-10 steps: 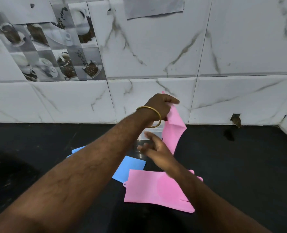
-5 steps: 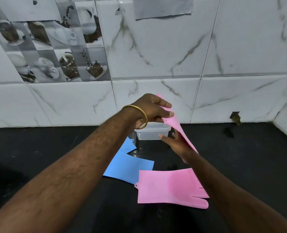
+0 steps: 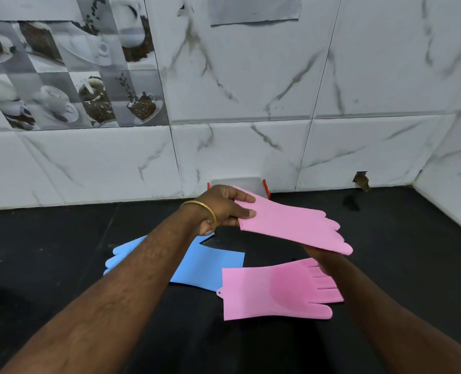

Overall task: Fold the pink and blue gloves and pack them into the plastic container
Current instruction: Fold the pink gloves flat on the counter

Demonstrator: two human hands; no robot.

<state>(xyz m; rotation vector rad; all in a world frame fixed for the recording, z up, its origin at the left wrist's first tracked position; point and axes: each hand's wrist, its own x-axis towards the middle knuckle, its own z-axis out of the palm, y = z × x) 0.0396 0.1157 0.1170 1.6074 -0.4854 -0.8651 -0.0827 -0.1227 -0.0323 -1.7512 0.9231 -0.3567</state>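
Pink rubbery sheet, apparently silicone: the held glove (image 3: 291, 225) hangs in the air above the counter (image 3: 385, 265), spanning between both hands. It keeps a nearly flat plane with only a slight droop toward its finger end at the right, so it is judged light, limp but springy, likely to unfold itself unless pressed. Its surface looks smooth; some slip in the grip is possible.

Left hand (image 3: 224, 209): closed on the cuff end at the left. The thumb (image 3: 244, 211) lies on the upper face, and another finger rests along the far edge; the remaining fingers are under the sheet and not visible.

Right hand (image 3: 315, 252): mostly hidden beneath the finger end of the held glove. It appears to support that end from below; whether it pinches the glove cannot be determined.

Second pink glove (image 3: 275, 290) lies flat on the counter, near and below the held one, cuff to the left. Blue glove (image 3: 197, 265) lies flat just left of it, partly covered by the left forearm; their edges meet or overlap slightly.

Container (image 3: 248, 184): only part of a clear box shows at the far wall, behind the left hand. Whether it stands open cannot be told.

Recommended hold for folding: cuff corners in one hand, fingertips of the glove in the other, bringing ends together.
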